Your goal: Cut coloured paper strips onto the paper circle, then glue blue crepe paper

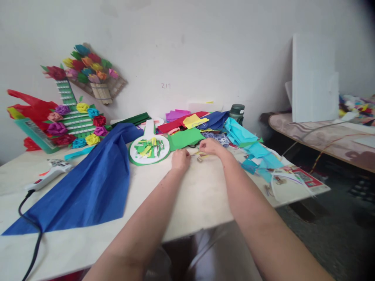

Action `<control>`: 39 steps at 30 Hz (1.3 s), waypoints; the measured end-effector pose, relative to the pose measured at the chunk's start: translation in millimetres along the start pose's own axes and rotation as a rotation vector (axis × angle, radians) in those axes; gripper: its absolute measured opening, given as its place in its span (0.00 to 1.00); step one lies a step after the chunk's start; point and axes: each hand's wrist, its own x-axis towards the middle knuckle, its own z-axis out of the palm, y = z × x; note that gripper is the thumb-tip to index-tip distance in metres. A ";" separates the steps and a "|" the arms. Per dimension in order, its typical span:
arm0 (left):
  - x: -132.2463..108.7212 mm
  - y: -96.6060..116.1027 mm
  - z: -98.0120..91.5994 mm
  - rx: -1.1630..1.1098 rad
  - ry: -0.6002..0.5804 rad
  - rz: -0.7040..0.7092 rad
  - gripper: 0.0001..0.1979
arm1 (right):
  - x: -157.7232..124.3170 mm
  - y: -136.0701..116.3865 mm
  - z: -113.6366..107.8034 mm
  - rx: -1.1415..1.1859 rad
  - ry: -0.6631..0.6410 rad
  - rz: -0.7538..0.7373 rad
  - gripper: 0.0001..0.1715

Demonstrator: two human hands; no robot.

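Note:
Both my hands are over the table, a short gap apart. My left hand (181,159) is closed close to the tabletop, just right of a white round paddle shape (149,130) edged in green, with green and yellow paper scraps (149,147) on it. My right hand (209,146) is closed in a pinch, a little farther back. What the fingers hold is too small to make out. Thin yellowish strips (205,155) and a small brownish object (199,159) lie near them. Behind is a sheet of green paper (186,139).
Blue paper (96,183) covers much of the left side. A corded glue gun (51,174) lies at far left, before a guitar-shaped piece with paper flowers (77,121). Light-blue paper (243,134), a dark bottle (236,113) and colored sheets stand or lie behind and right.

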 end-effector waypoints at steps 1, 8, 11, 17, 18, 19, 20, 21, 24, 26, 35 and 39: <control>0.0 -0.5 -0.1 0.007 0.004 -0.011 0.07 | -1.2 -3.3 -3.3 0.022 -0.072 -0.003 0.13; -0.1 -1.4 0.3 -0.033 0.025 -0.060 0.09 | -2.8 -18.2 -6.0 0.122 -0.475 0.025 0.07; -1.3 -0.4 -1.1 -0.038 0.018 -0.057 0.09 | -2.3 -17.8 -4.2 0.191 -0.470 0.037 0.04; -6.4 4.3 -9.6 -0.049 0.095 -0.011 0.08 | -4.7 -9.7 -7.9 0.597 -0.371 0.001 0.04; -6.9 5.0 -11.4 -0.052 0.123 -0.005 0.10 | -5.0 -9.1 -7.6 0.651 -0.342 0.001 0.04; -7.2 5.3 -13.0 -0.055 0.147 0.000 0.13 | -5.1 -9.1 -6.8 0.698 -0.319 -0.004 0.05; -7.1 5.4 -14.4 -0.057 0.163 0.004 0.17 | -5.0 -9.8 -5.7 0.738 -0.309 -0.017 0.06; -6.7 5.0 -15.5 -0.059 0.166 0.009 0.20 | -4.8 -11.1 -4.3 0.773 -0.312 -0.037 0.06; -4.0 1.8 -16.9 -0.064 0.123 0.044 0.25 | -3.7 -17.2 -0.1 0.843 -0.347 -0.106 0.07; -1.7 -1.3 -17.0 -0.067 0.082 0.078 0.24 | -2.9 -21.2 2.1 0.861 -0.355 -0.124 0.06; 5.6 -5.9 -15.5 -0.128 0.060 -0.009 0.22 | -0.7 -27.1 1.1 0.770 -0.370 -0.152 0.08; 6.0 -5.3 -14.6 -0.220 0.064 -0.071 0.24 | -1.1 -29.5 -0.6 0.635 -0.321 -0.130 0.11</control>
